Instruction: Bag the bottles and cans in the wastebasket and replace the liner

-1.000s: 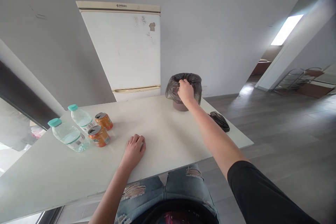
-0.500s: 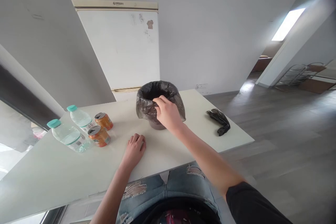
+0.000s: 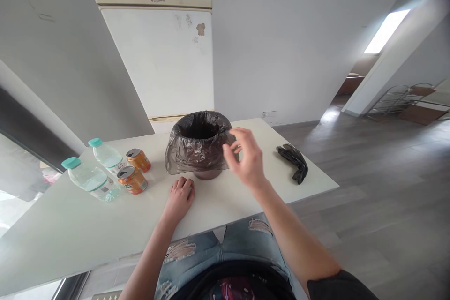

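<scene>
A small brown bin lined with a dark plastic bag (image 3: 197,147) stands on the white table (image 3: 87,225), just beyond my left hand. My left hand (image 3: 180,196) rests on the table with fingers curled under, nothing seen in it. My right hand (image 3: 246,159) hovers just right of the bin, fingers apart and empty, slightly blurred. Two orange cans (image 3: 133,171) and two clear water bottles with teal caps (image 3: 93,173) sit at the left of the table.
A crumpled black bag (image 3: 293,161) lies near the table's right edge. A white fridge (image 3: 165,61) stands against the wall behind the table. Grey floor stretches to the right, with a metal rack (image 3: 401,101) far off.
My right hand drew the lined bin from the far right of the table toward me and to the left, then let go. My left hand stayed put.
</scene>
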`<state>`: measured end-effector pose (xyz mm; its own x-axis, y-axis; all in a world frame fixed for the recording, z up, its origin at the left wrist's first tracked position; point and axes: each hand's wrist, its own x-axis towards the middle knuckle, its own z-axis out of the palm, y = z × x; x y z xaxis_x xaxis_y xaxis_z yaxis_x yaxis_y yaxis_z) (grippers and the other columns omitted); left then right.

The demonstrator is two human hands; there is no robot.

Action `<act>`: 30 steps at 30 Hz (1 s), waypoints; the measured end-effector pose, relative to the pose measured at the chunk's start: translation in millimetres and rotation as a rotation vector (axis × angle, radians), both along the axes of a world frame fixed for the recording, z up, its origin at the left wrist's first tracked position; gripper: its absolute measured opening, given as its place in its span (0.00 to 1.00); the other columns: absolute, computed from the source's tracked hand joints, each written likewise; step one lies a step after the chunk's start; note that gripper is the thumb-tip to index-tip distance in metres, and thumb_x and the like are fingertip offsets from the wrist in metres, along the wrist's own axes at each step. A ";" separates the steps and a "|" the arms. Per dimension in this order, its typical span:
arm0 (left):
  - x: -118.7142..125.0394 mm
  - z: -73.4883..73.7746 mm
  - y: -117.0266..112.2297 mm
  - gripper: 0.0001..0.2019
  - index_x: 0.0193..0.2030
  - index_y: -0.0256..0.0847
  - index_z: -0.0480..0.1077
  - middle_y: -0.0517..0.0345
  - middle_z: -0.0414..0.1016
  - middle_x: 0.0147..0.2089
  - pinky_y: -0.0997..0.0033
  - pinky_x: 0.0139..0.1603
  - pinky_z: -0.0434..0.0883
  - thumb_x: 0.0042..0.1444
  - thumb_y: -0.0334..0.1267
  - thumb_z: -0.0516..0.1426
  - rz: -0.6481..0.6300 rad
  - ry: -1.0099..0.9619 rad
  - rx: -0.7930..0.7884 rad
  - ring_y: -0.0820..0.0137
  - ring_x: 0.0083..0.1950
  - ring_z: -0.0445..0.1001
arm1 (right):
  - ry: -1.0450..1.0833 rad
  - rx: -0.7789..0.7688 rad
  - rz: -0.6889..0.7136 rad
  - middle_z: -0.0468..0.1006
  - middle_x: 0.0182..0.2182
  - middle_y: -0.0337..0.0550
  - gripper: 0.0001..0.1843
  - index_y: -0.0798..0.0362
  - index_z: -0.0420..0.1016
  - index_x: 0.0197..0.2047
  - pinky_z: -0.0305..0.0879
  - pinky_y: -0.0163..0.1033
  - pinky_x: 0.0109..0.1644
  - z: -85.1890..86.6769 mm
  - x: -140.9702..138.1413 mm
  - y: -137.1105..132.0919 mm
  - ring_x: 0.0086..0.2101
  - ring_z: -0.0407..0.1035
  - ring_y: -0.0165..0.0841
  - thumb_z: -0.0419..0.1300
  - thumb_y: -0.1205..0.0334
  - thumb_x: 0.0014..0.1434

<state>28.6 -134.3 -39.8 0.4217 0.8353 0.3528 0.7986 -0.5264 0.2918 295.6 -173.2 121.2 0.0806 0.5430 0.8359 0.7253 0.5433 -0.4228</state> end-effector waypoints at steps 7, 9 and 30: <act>0.0 -3.5 0.3 0.04 0.45 0.44 0.70 0.51 0.72 0.47 0.57 0.52 0.70 0.68 0.35 0.54 0.015 0.001 0.019 0.57 0.49 0.71 | 0.242 -0.285 -0.807 0.74 0.60 0.74 0.34 0.66 0.72 0.61 0.61 0.63 0.71 -85.5 186.0 -10.8 0.64 0.67 0.60 0.53 0.43 0.67; 0.4 -4.4 0.7 0.04 0.45 0.45 0.70 0.51 0.72 0.47 0.57 0.52 0.70 0.67 0.34 0.54 0.017 -0.011 0.023 0.57 0.48 0.71 | 0.327 -0.515 -0.890 0.65 0.66 0.84 0.46 0.75 0.66 0.66 0.56 0.65 0.74 -111.4 228.0 -18.7 0.70 0.59 0.66 0.55 0.38 0.64; 1.0 -3.7 -0.1 0.06 0.46 0.44 0.70 0.50 0.71 0.48 0.54 0.55 0.70 0.67 0.35 0.52 0.023 -0.003 -0.023 0.56 0.50 0.70 | -0.097 -0.678 -0.382 0.65 0.73 0.55 0.33 0.53 0.72 0.68 0.59 0.58 0.76 -141.7 231.2 -24.5 0.72 0.60 0.50 0.45 0.42 0.74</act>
<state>29.6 -134.4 -43.5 0.4012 0.8528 0.3343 0.8097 -0.5008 0.3058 526.9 -197.7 -20.4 0.3081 0.8869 0.3444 0.8607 -0.1056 -0.4980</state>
